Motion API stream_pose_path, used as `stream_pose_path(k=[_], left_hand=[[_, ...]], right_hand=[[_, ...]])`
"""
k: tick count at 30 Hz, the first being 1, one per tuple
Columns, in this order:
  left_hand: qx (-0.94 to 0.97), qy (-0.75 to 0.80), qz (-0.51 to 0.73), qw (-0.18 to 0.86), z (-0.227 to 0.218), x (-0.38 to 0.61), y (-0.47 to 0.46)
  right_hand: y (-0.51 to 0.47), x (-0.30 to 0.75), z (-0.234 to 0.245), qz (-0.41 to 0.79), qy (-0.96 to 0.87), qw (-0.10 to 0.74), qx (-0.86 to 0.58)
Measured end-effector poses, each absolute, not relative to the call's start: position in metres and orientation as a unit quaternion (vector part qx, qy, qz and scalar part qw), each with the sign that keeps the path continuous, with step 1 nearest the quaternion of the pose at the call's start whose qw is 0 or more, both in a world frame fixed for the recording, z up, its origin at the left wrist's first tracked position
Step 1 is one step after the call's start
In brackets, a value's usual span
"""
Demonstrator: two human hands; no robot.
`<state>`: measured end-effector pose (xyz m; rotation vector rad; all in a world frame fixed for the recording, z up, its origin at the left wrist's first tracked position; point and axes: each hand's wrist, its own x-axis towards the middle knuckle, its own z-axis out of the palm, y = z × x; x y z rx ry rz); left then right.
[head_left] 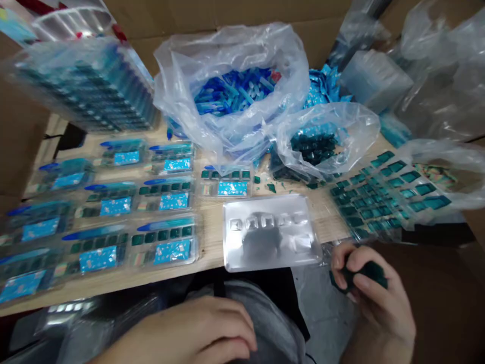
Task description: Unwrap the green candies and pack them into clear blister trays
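Note:
My right hand (375, 288) is closed around several dark green pieces (370, 274), low at the right, just off the table's front edge. Its thumb and fingers press on them, and their exact shape is partly covered. At the bottom middle, my left hand (204, 331) rests over my lap with its fingers loosely stretched and slightly bent; nothing shows in it, though its palm is hidden. A clear plastic tray (265, 258) with small square hollows lies between the hands on the table's front edge. Close to my right hand is a sheet-like group of dark green square pieces (379, 199).
Filled clear trays (172, 201), each with a blue pen and blue packet, cover the left side. A tall stack (94, 86) of trays stands behind. Plastic bags hold blue pens (235, 93) and dark green pieces (314, 146). Another bag (462, 172) lies right.

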<state>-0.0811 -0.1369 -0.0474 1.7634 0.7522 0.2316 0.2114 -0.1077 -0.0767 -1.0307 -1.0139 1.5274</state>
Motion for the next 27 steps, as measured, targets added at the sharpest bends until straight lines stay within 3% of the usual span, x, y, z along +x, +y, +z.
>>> stream_pose_path(k=[2, 6, 10, 14, 18, 23, 27], left_hand=[[0.795, 0.405, -0.019, 0.452, -0.088, -0.066, -0.152], [0.789, 0.486, -0.076, 0.369, -0.174, -0.019, -0.158], [0.794, 0.498, -0.082, 0.339, -0.199, 0.011, -0.15], [0.795, 0.477, -0.063, 0.37, -0.168, 0.003, -0.149], [0.788, 0.416, 0.001, 0.454, -0.104, -0.025, -0.158], [0.577, 0.389, 0.365, 0.618, -0.043, -0.044, -0.159], [0.58, 0.369, 0.481, 0.544, -0.035, -0.042, -0.153]], right_hand=[[-0.131, 0.228, -0.1, 0.692, -0.355, 0.438, -0.451], [-0.167, 0.222, -0.136, 0.705, -0.318, 0.392, -0.498], [-0.181, 0.201, -0.144, 0.718, -0.325, 0.365, -0.495], [-0.18, 0.191, -0.132, 0.718, -0.355, 0.372, -0.469], [-0.173, 0.184, -0.105, 0.692, -0.389, 0.387, -0.47], [-0.159, 0.16, -0.058, 0.524, -0.543, 0.458, -0.47], [-0.15, 0.14, -0.035, 0.447, -0.631, 0.481, -0.414]])
